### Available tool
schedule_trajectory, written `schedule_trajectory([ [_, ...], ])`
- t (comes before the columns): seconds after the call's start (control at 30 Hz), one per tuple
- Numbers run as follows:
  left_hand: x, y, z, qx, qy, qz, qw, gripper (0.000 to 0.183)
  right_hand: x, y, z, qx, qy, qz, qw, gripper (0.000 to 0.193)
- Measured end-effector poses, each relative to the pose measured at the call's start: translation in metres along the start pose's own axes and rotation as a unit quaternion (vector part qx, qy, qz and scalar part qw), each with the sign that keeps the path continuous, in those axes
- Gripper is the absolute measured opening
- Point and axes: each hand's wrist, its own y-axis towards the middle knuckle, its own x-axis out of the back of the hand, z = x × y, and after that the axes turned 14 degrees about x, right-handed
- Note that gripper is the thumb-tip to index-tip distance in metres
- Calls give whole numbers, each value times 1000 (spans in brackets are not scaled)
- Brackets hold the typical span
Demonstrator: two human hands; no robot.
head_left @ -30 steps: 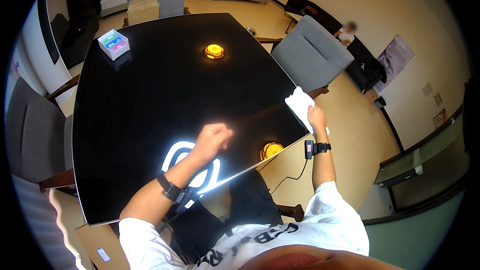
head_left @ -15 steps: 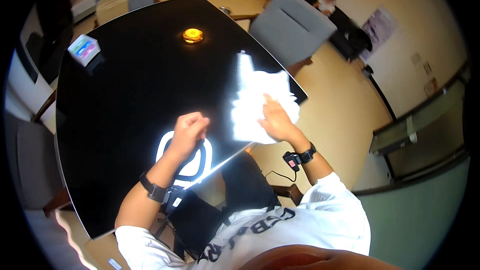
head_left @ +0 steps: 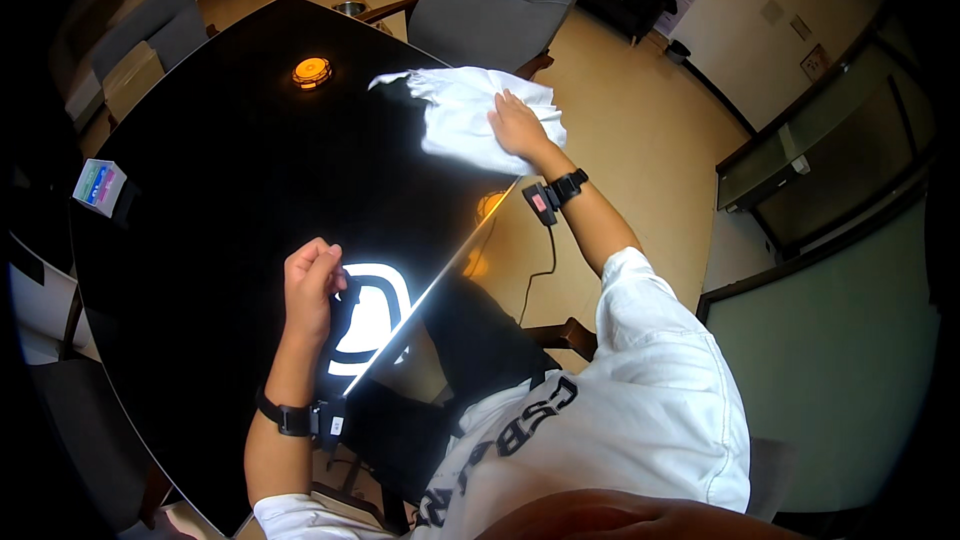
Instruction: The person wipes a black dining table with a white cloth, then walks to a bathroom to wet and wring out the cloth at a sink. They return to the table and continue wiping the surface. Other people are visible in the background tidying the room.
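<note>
A white cloth point(head_left: 458, 120) is spread, creased, over the far right edge of the glossy black table point(head_left: 230, 180). My right hand point(head_left: 520, 127) lies on the cloth with its fingers stretched out flat. The cloth's far left corner trails out in a thin wisp over the tabletop. Closer to me, my left hand point(head_left: 314, 280) is curled into a fist at the table's near side, apart from the cloth. Nothing shows between its fingers. Each wrist wears a black strap with a small box on it.
An amber glass dish point(head_left: 312, 73) sits toward the table's far end. A small white box with a coloured panel point(head_left: 99, 188) stands near the left edge. Bright ceiling-light reflections point(head_left: 370, 320) show on the glossy top. Grey chairs point(head_left: 490, 0) stand around the table.
My right hand and the cloth have moved farther away along the right edge, and the cloth has spread out. My left hand stays in a fist. The whole view has shifted.
</note>
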Motion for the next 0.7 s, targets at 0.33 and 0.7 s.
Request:
schedule_trajectory([
  [0.33,5,-2,3,27,-21,12,999,34,20,-83,190,281,90,11,955,43],
  [0.7,2,-1,1,3,6,8,1000,34,-6,-7,42,75,-12,-33,997,44],
])
